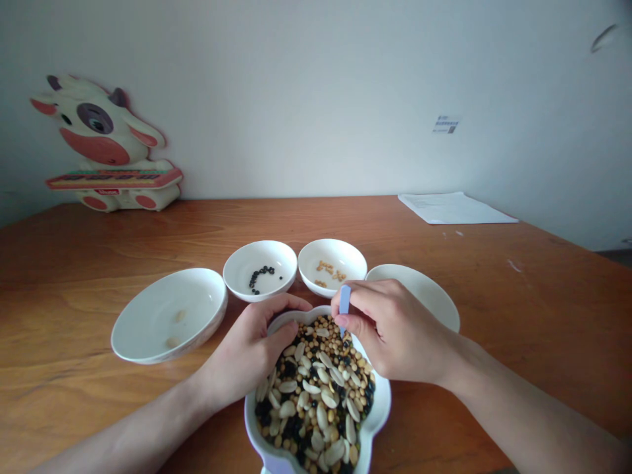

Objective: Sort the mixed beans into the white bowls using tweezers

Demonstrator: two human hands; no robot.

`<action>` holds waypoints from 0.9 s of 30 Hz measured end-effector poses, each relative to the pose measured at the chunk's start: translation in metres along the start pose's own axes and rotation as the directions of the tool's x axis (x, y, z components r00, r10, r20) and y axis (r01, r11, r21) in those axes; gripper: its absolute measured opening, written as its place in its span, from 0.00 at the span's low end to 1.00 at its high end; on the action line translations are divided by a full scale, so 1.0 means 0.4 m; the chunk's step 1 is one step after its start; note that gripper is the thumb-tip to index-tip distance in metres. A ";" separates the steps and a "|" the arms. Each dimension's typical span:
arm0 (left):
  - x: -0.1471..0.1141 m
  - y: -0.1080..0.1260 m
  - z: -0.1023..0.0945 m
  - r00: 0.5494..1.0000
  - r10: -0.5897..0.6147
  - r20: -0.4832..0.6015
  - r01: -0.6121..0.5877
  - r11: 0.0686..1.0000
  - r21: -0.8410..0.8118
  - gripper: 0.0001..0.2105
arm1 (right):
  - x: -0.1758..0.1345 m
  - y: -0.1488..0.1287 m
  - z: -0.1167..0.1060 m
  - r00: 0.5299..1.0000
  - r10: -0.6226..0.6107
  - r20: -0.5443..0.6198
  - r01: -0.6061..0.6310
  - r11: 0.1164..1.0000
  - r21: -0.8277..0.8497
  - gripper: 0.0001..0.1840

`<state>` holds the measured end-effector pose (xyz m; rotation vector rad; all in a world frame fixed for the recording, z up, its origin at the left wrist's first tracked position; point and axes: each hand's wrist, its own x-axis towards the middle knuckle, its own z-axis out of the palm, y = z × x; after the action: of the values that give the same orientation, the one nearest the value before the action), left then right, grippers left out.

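In front of me stands a scalloped white and lavender box [382,395], full of mixed peanuts, yellow soybeans and black beans. My left hand [259,332] grips its far left rim, the thumb inside and the fingers over the edge. Pinched between the thumb and fingers of my right hand [382,322] is a pair of light blue plastic tweezers [344,299]. Their tip points down at the beans near the far end of the box. My right fingers partly hide the tweezers.
Behind the box are white bowls: one with black beans [260,253], one with soybeans [333,250], a left bowl [148,316] with a few pale pieces, and a right bowl [429,289] partly hidden. A cow toy keyboard [116,178] and papers [454,209] lie further back.
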<state>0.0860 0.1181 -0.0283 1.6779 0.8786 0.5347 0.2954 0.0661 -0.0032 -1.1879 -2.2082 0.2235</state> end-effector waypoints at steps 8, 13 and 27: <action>-0.001 -0.002 0.001 1.000 -0.002 0.002 0.002 1.000 0.004 0.11 | 0.002 0.003 -0.001 1.000 -0.003 -0.028 0.003 1.000 0.014 0.08; -0.002 -0.001 0.001 1.000 -0.013 -0.001 0.013 1.000 -0.002 0.11 | 0.000 0.003 -0.002 0.997 -0.016 -0.070 0.018 1.000 0.025 0.06; -0.001 -0.003 -0.001 1.000 -0.010 0.005 0.010 1.000 -0.001 0.11 | 0.002 0.004 0.003 0.998 -0.012 -0.057 0.014 0.999 0.034 0.07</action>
<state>0.0852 0.1180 -0.0293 1.6724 0.8827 0.5242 0.2954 0.0678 -0.0042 -1.1477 -2.1538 0.2193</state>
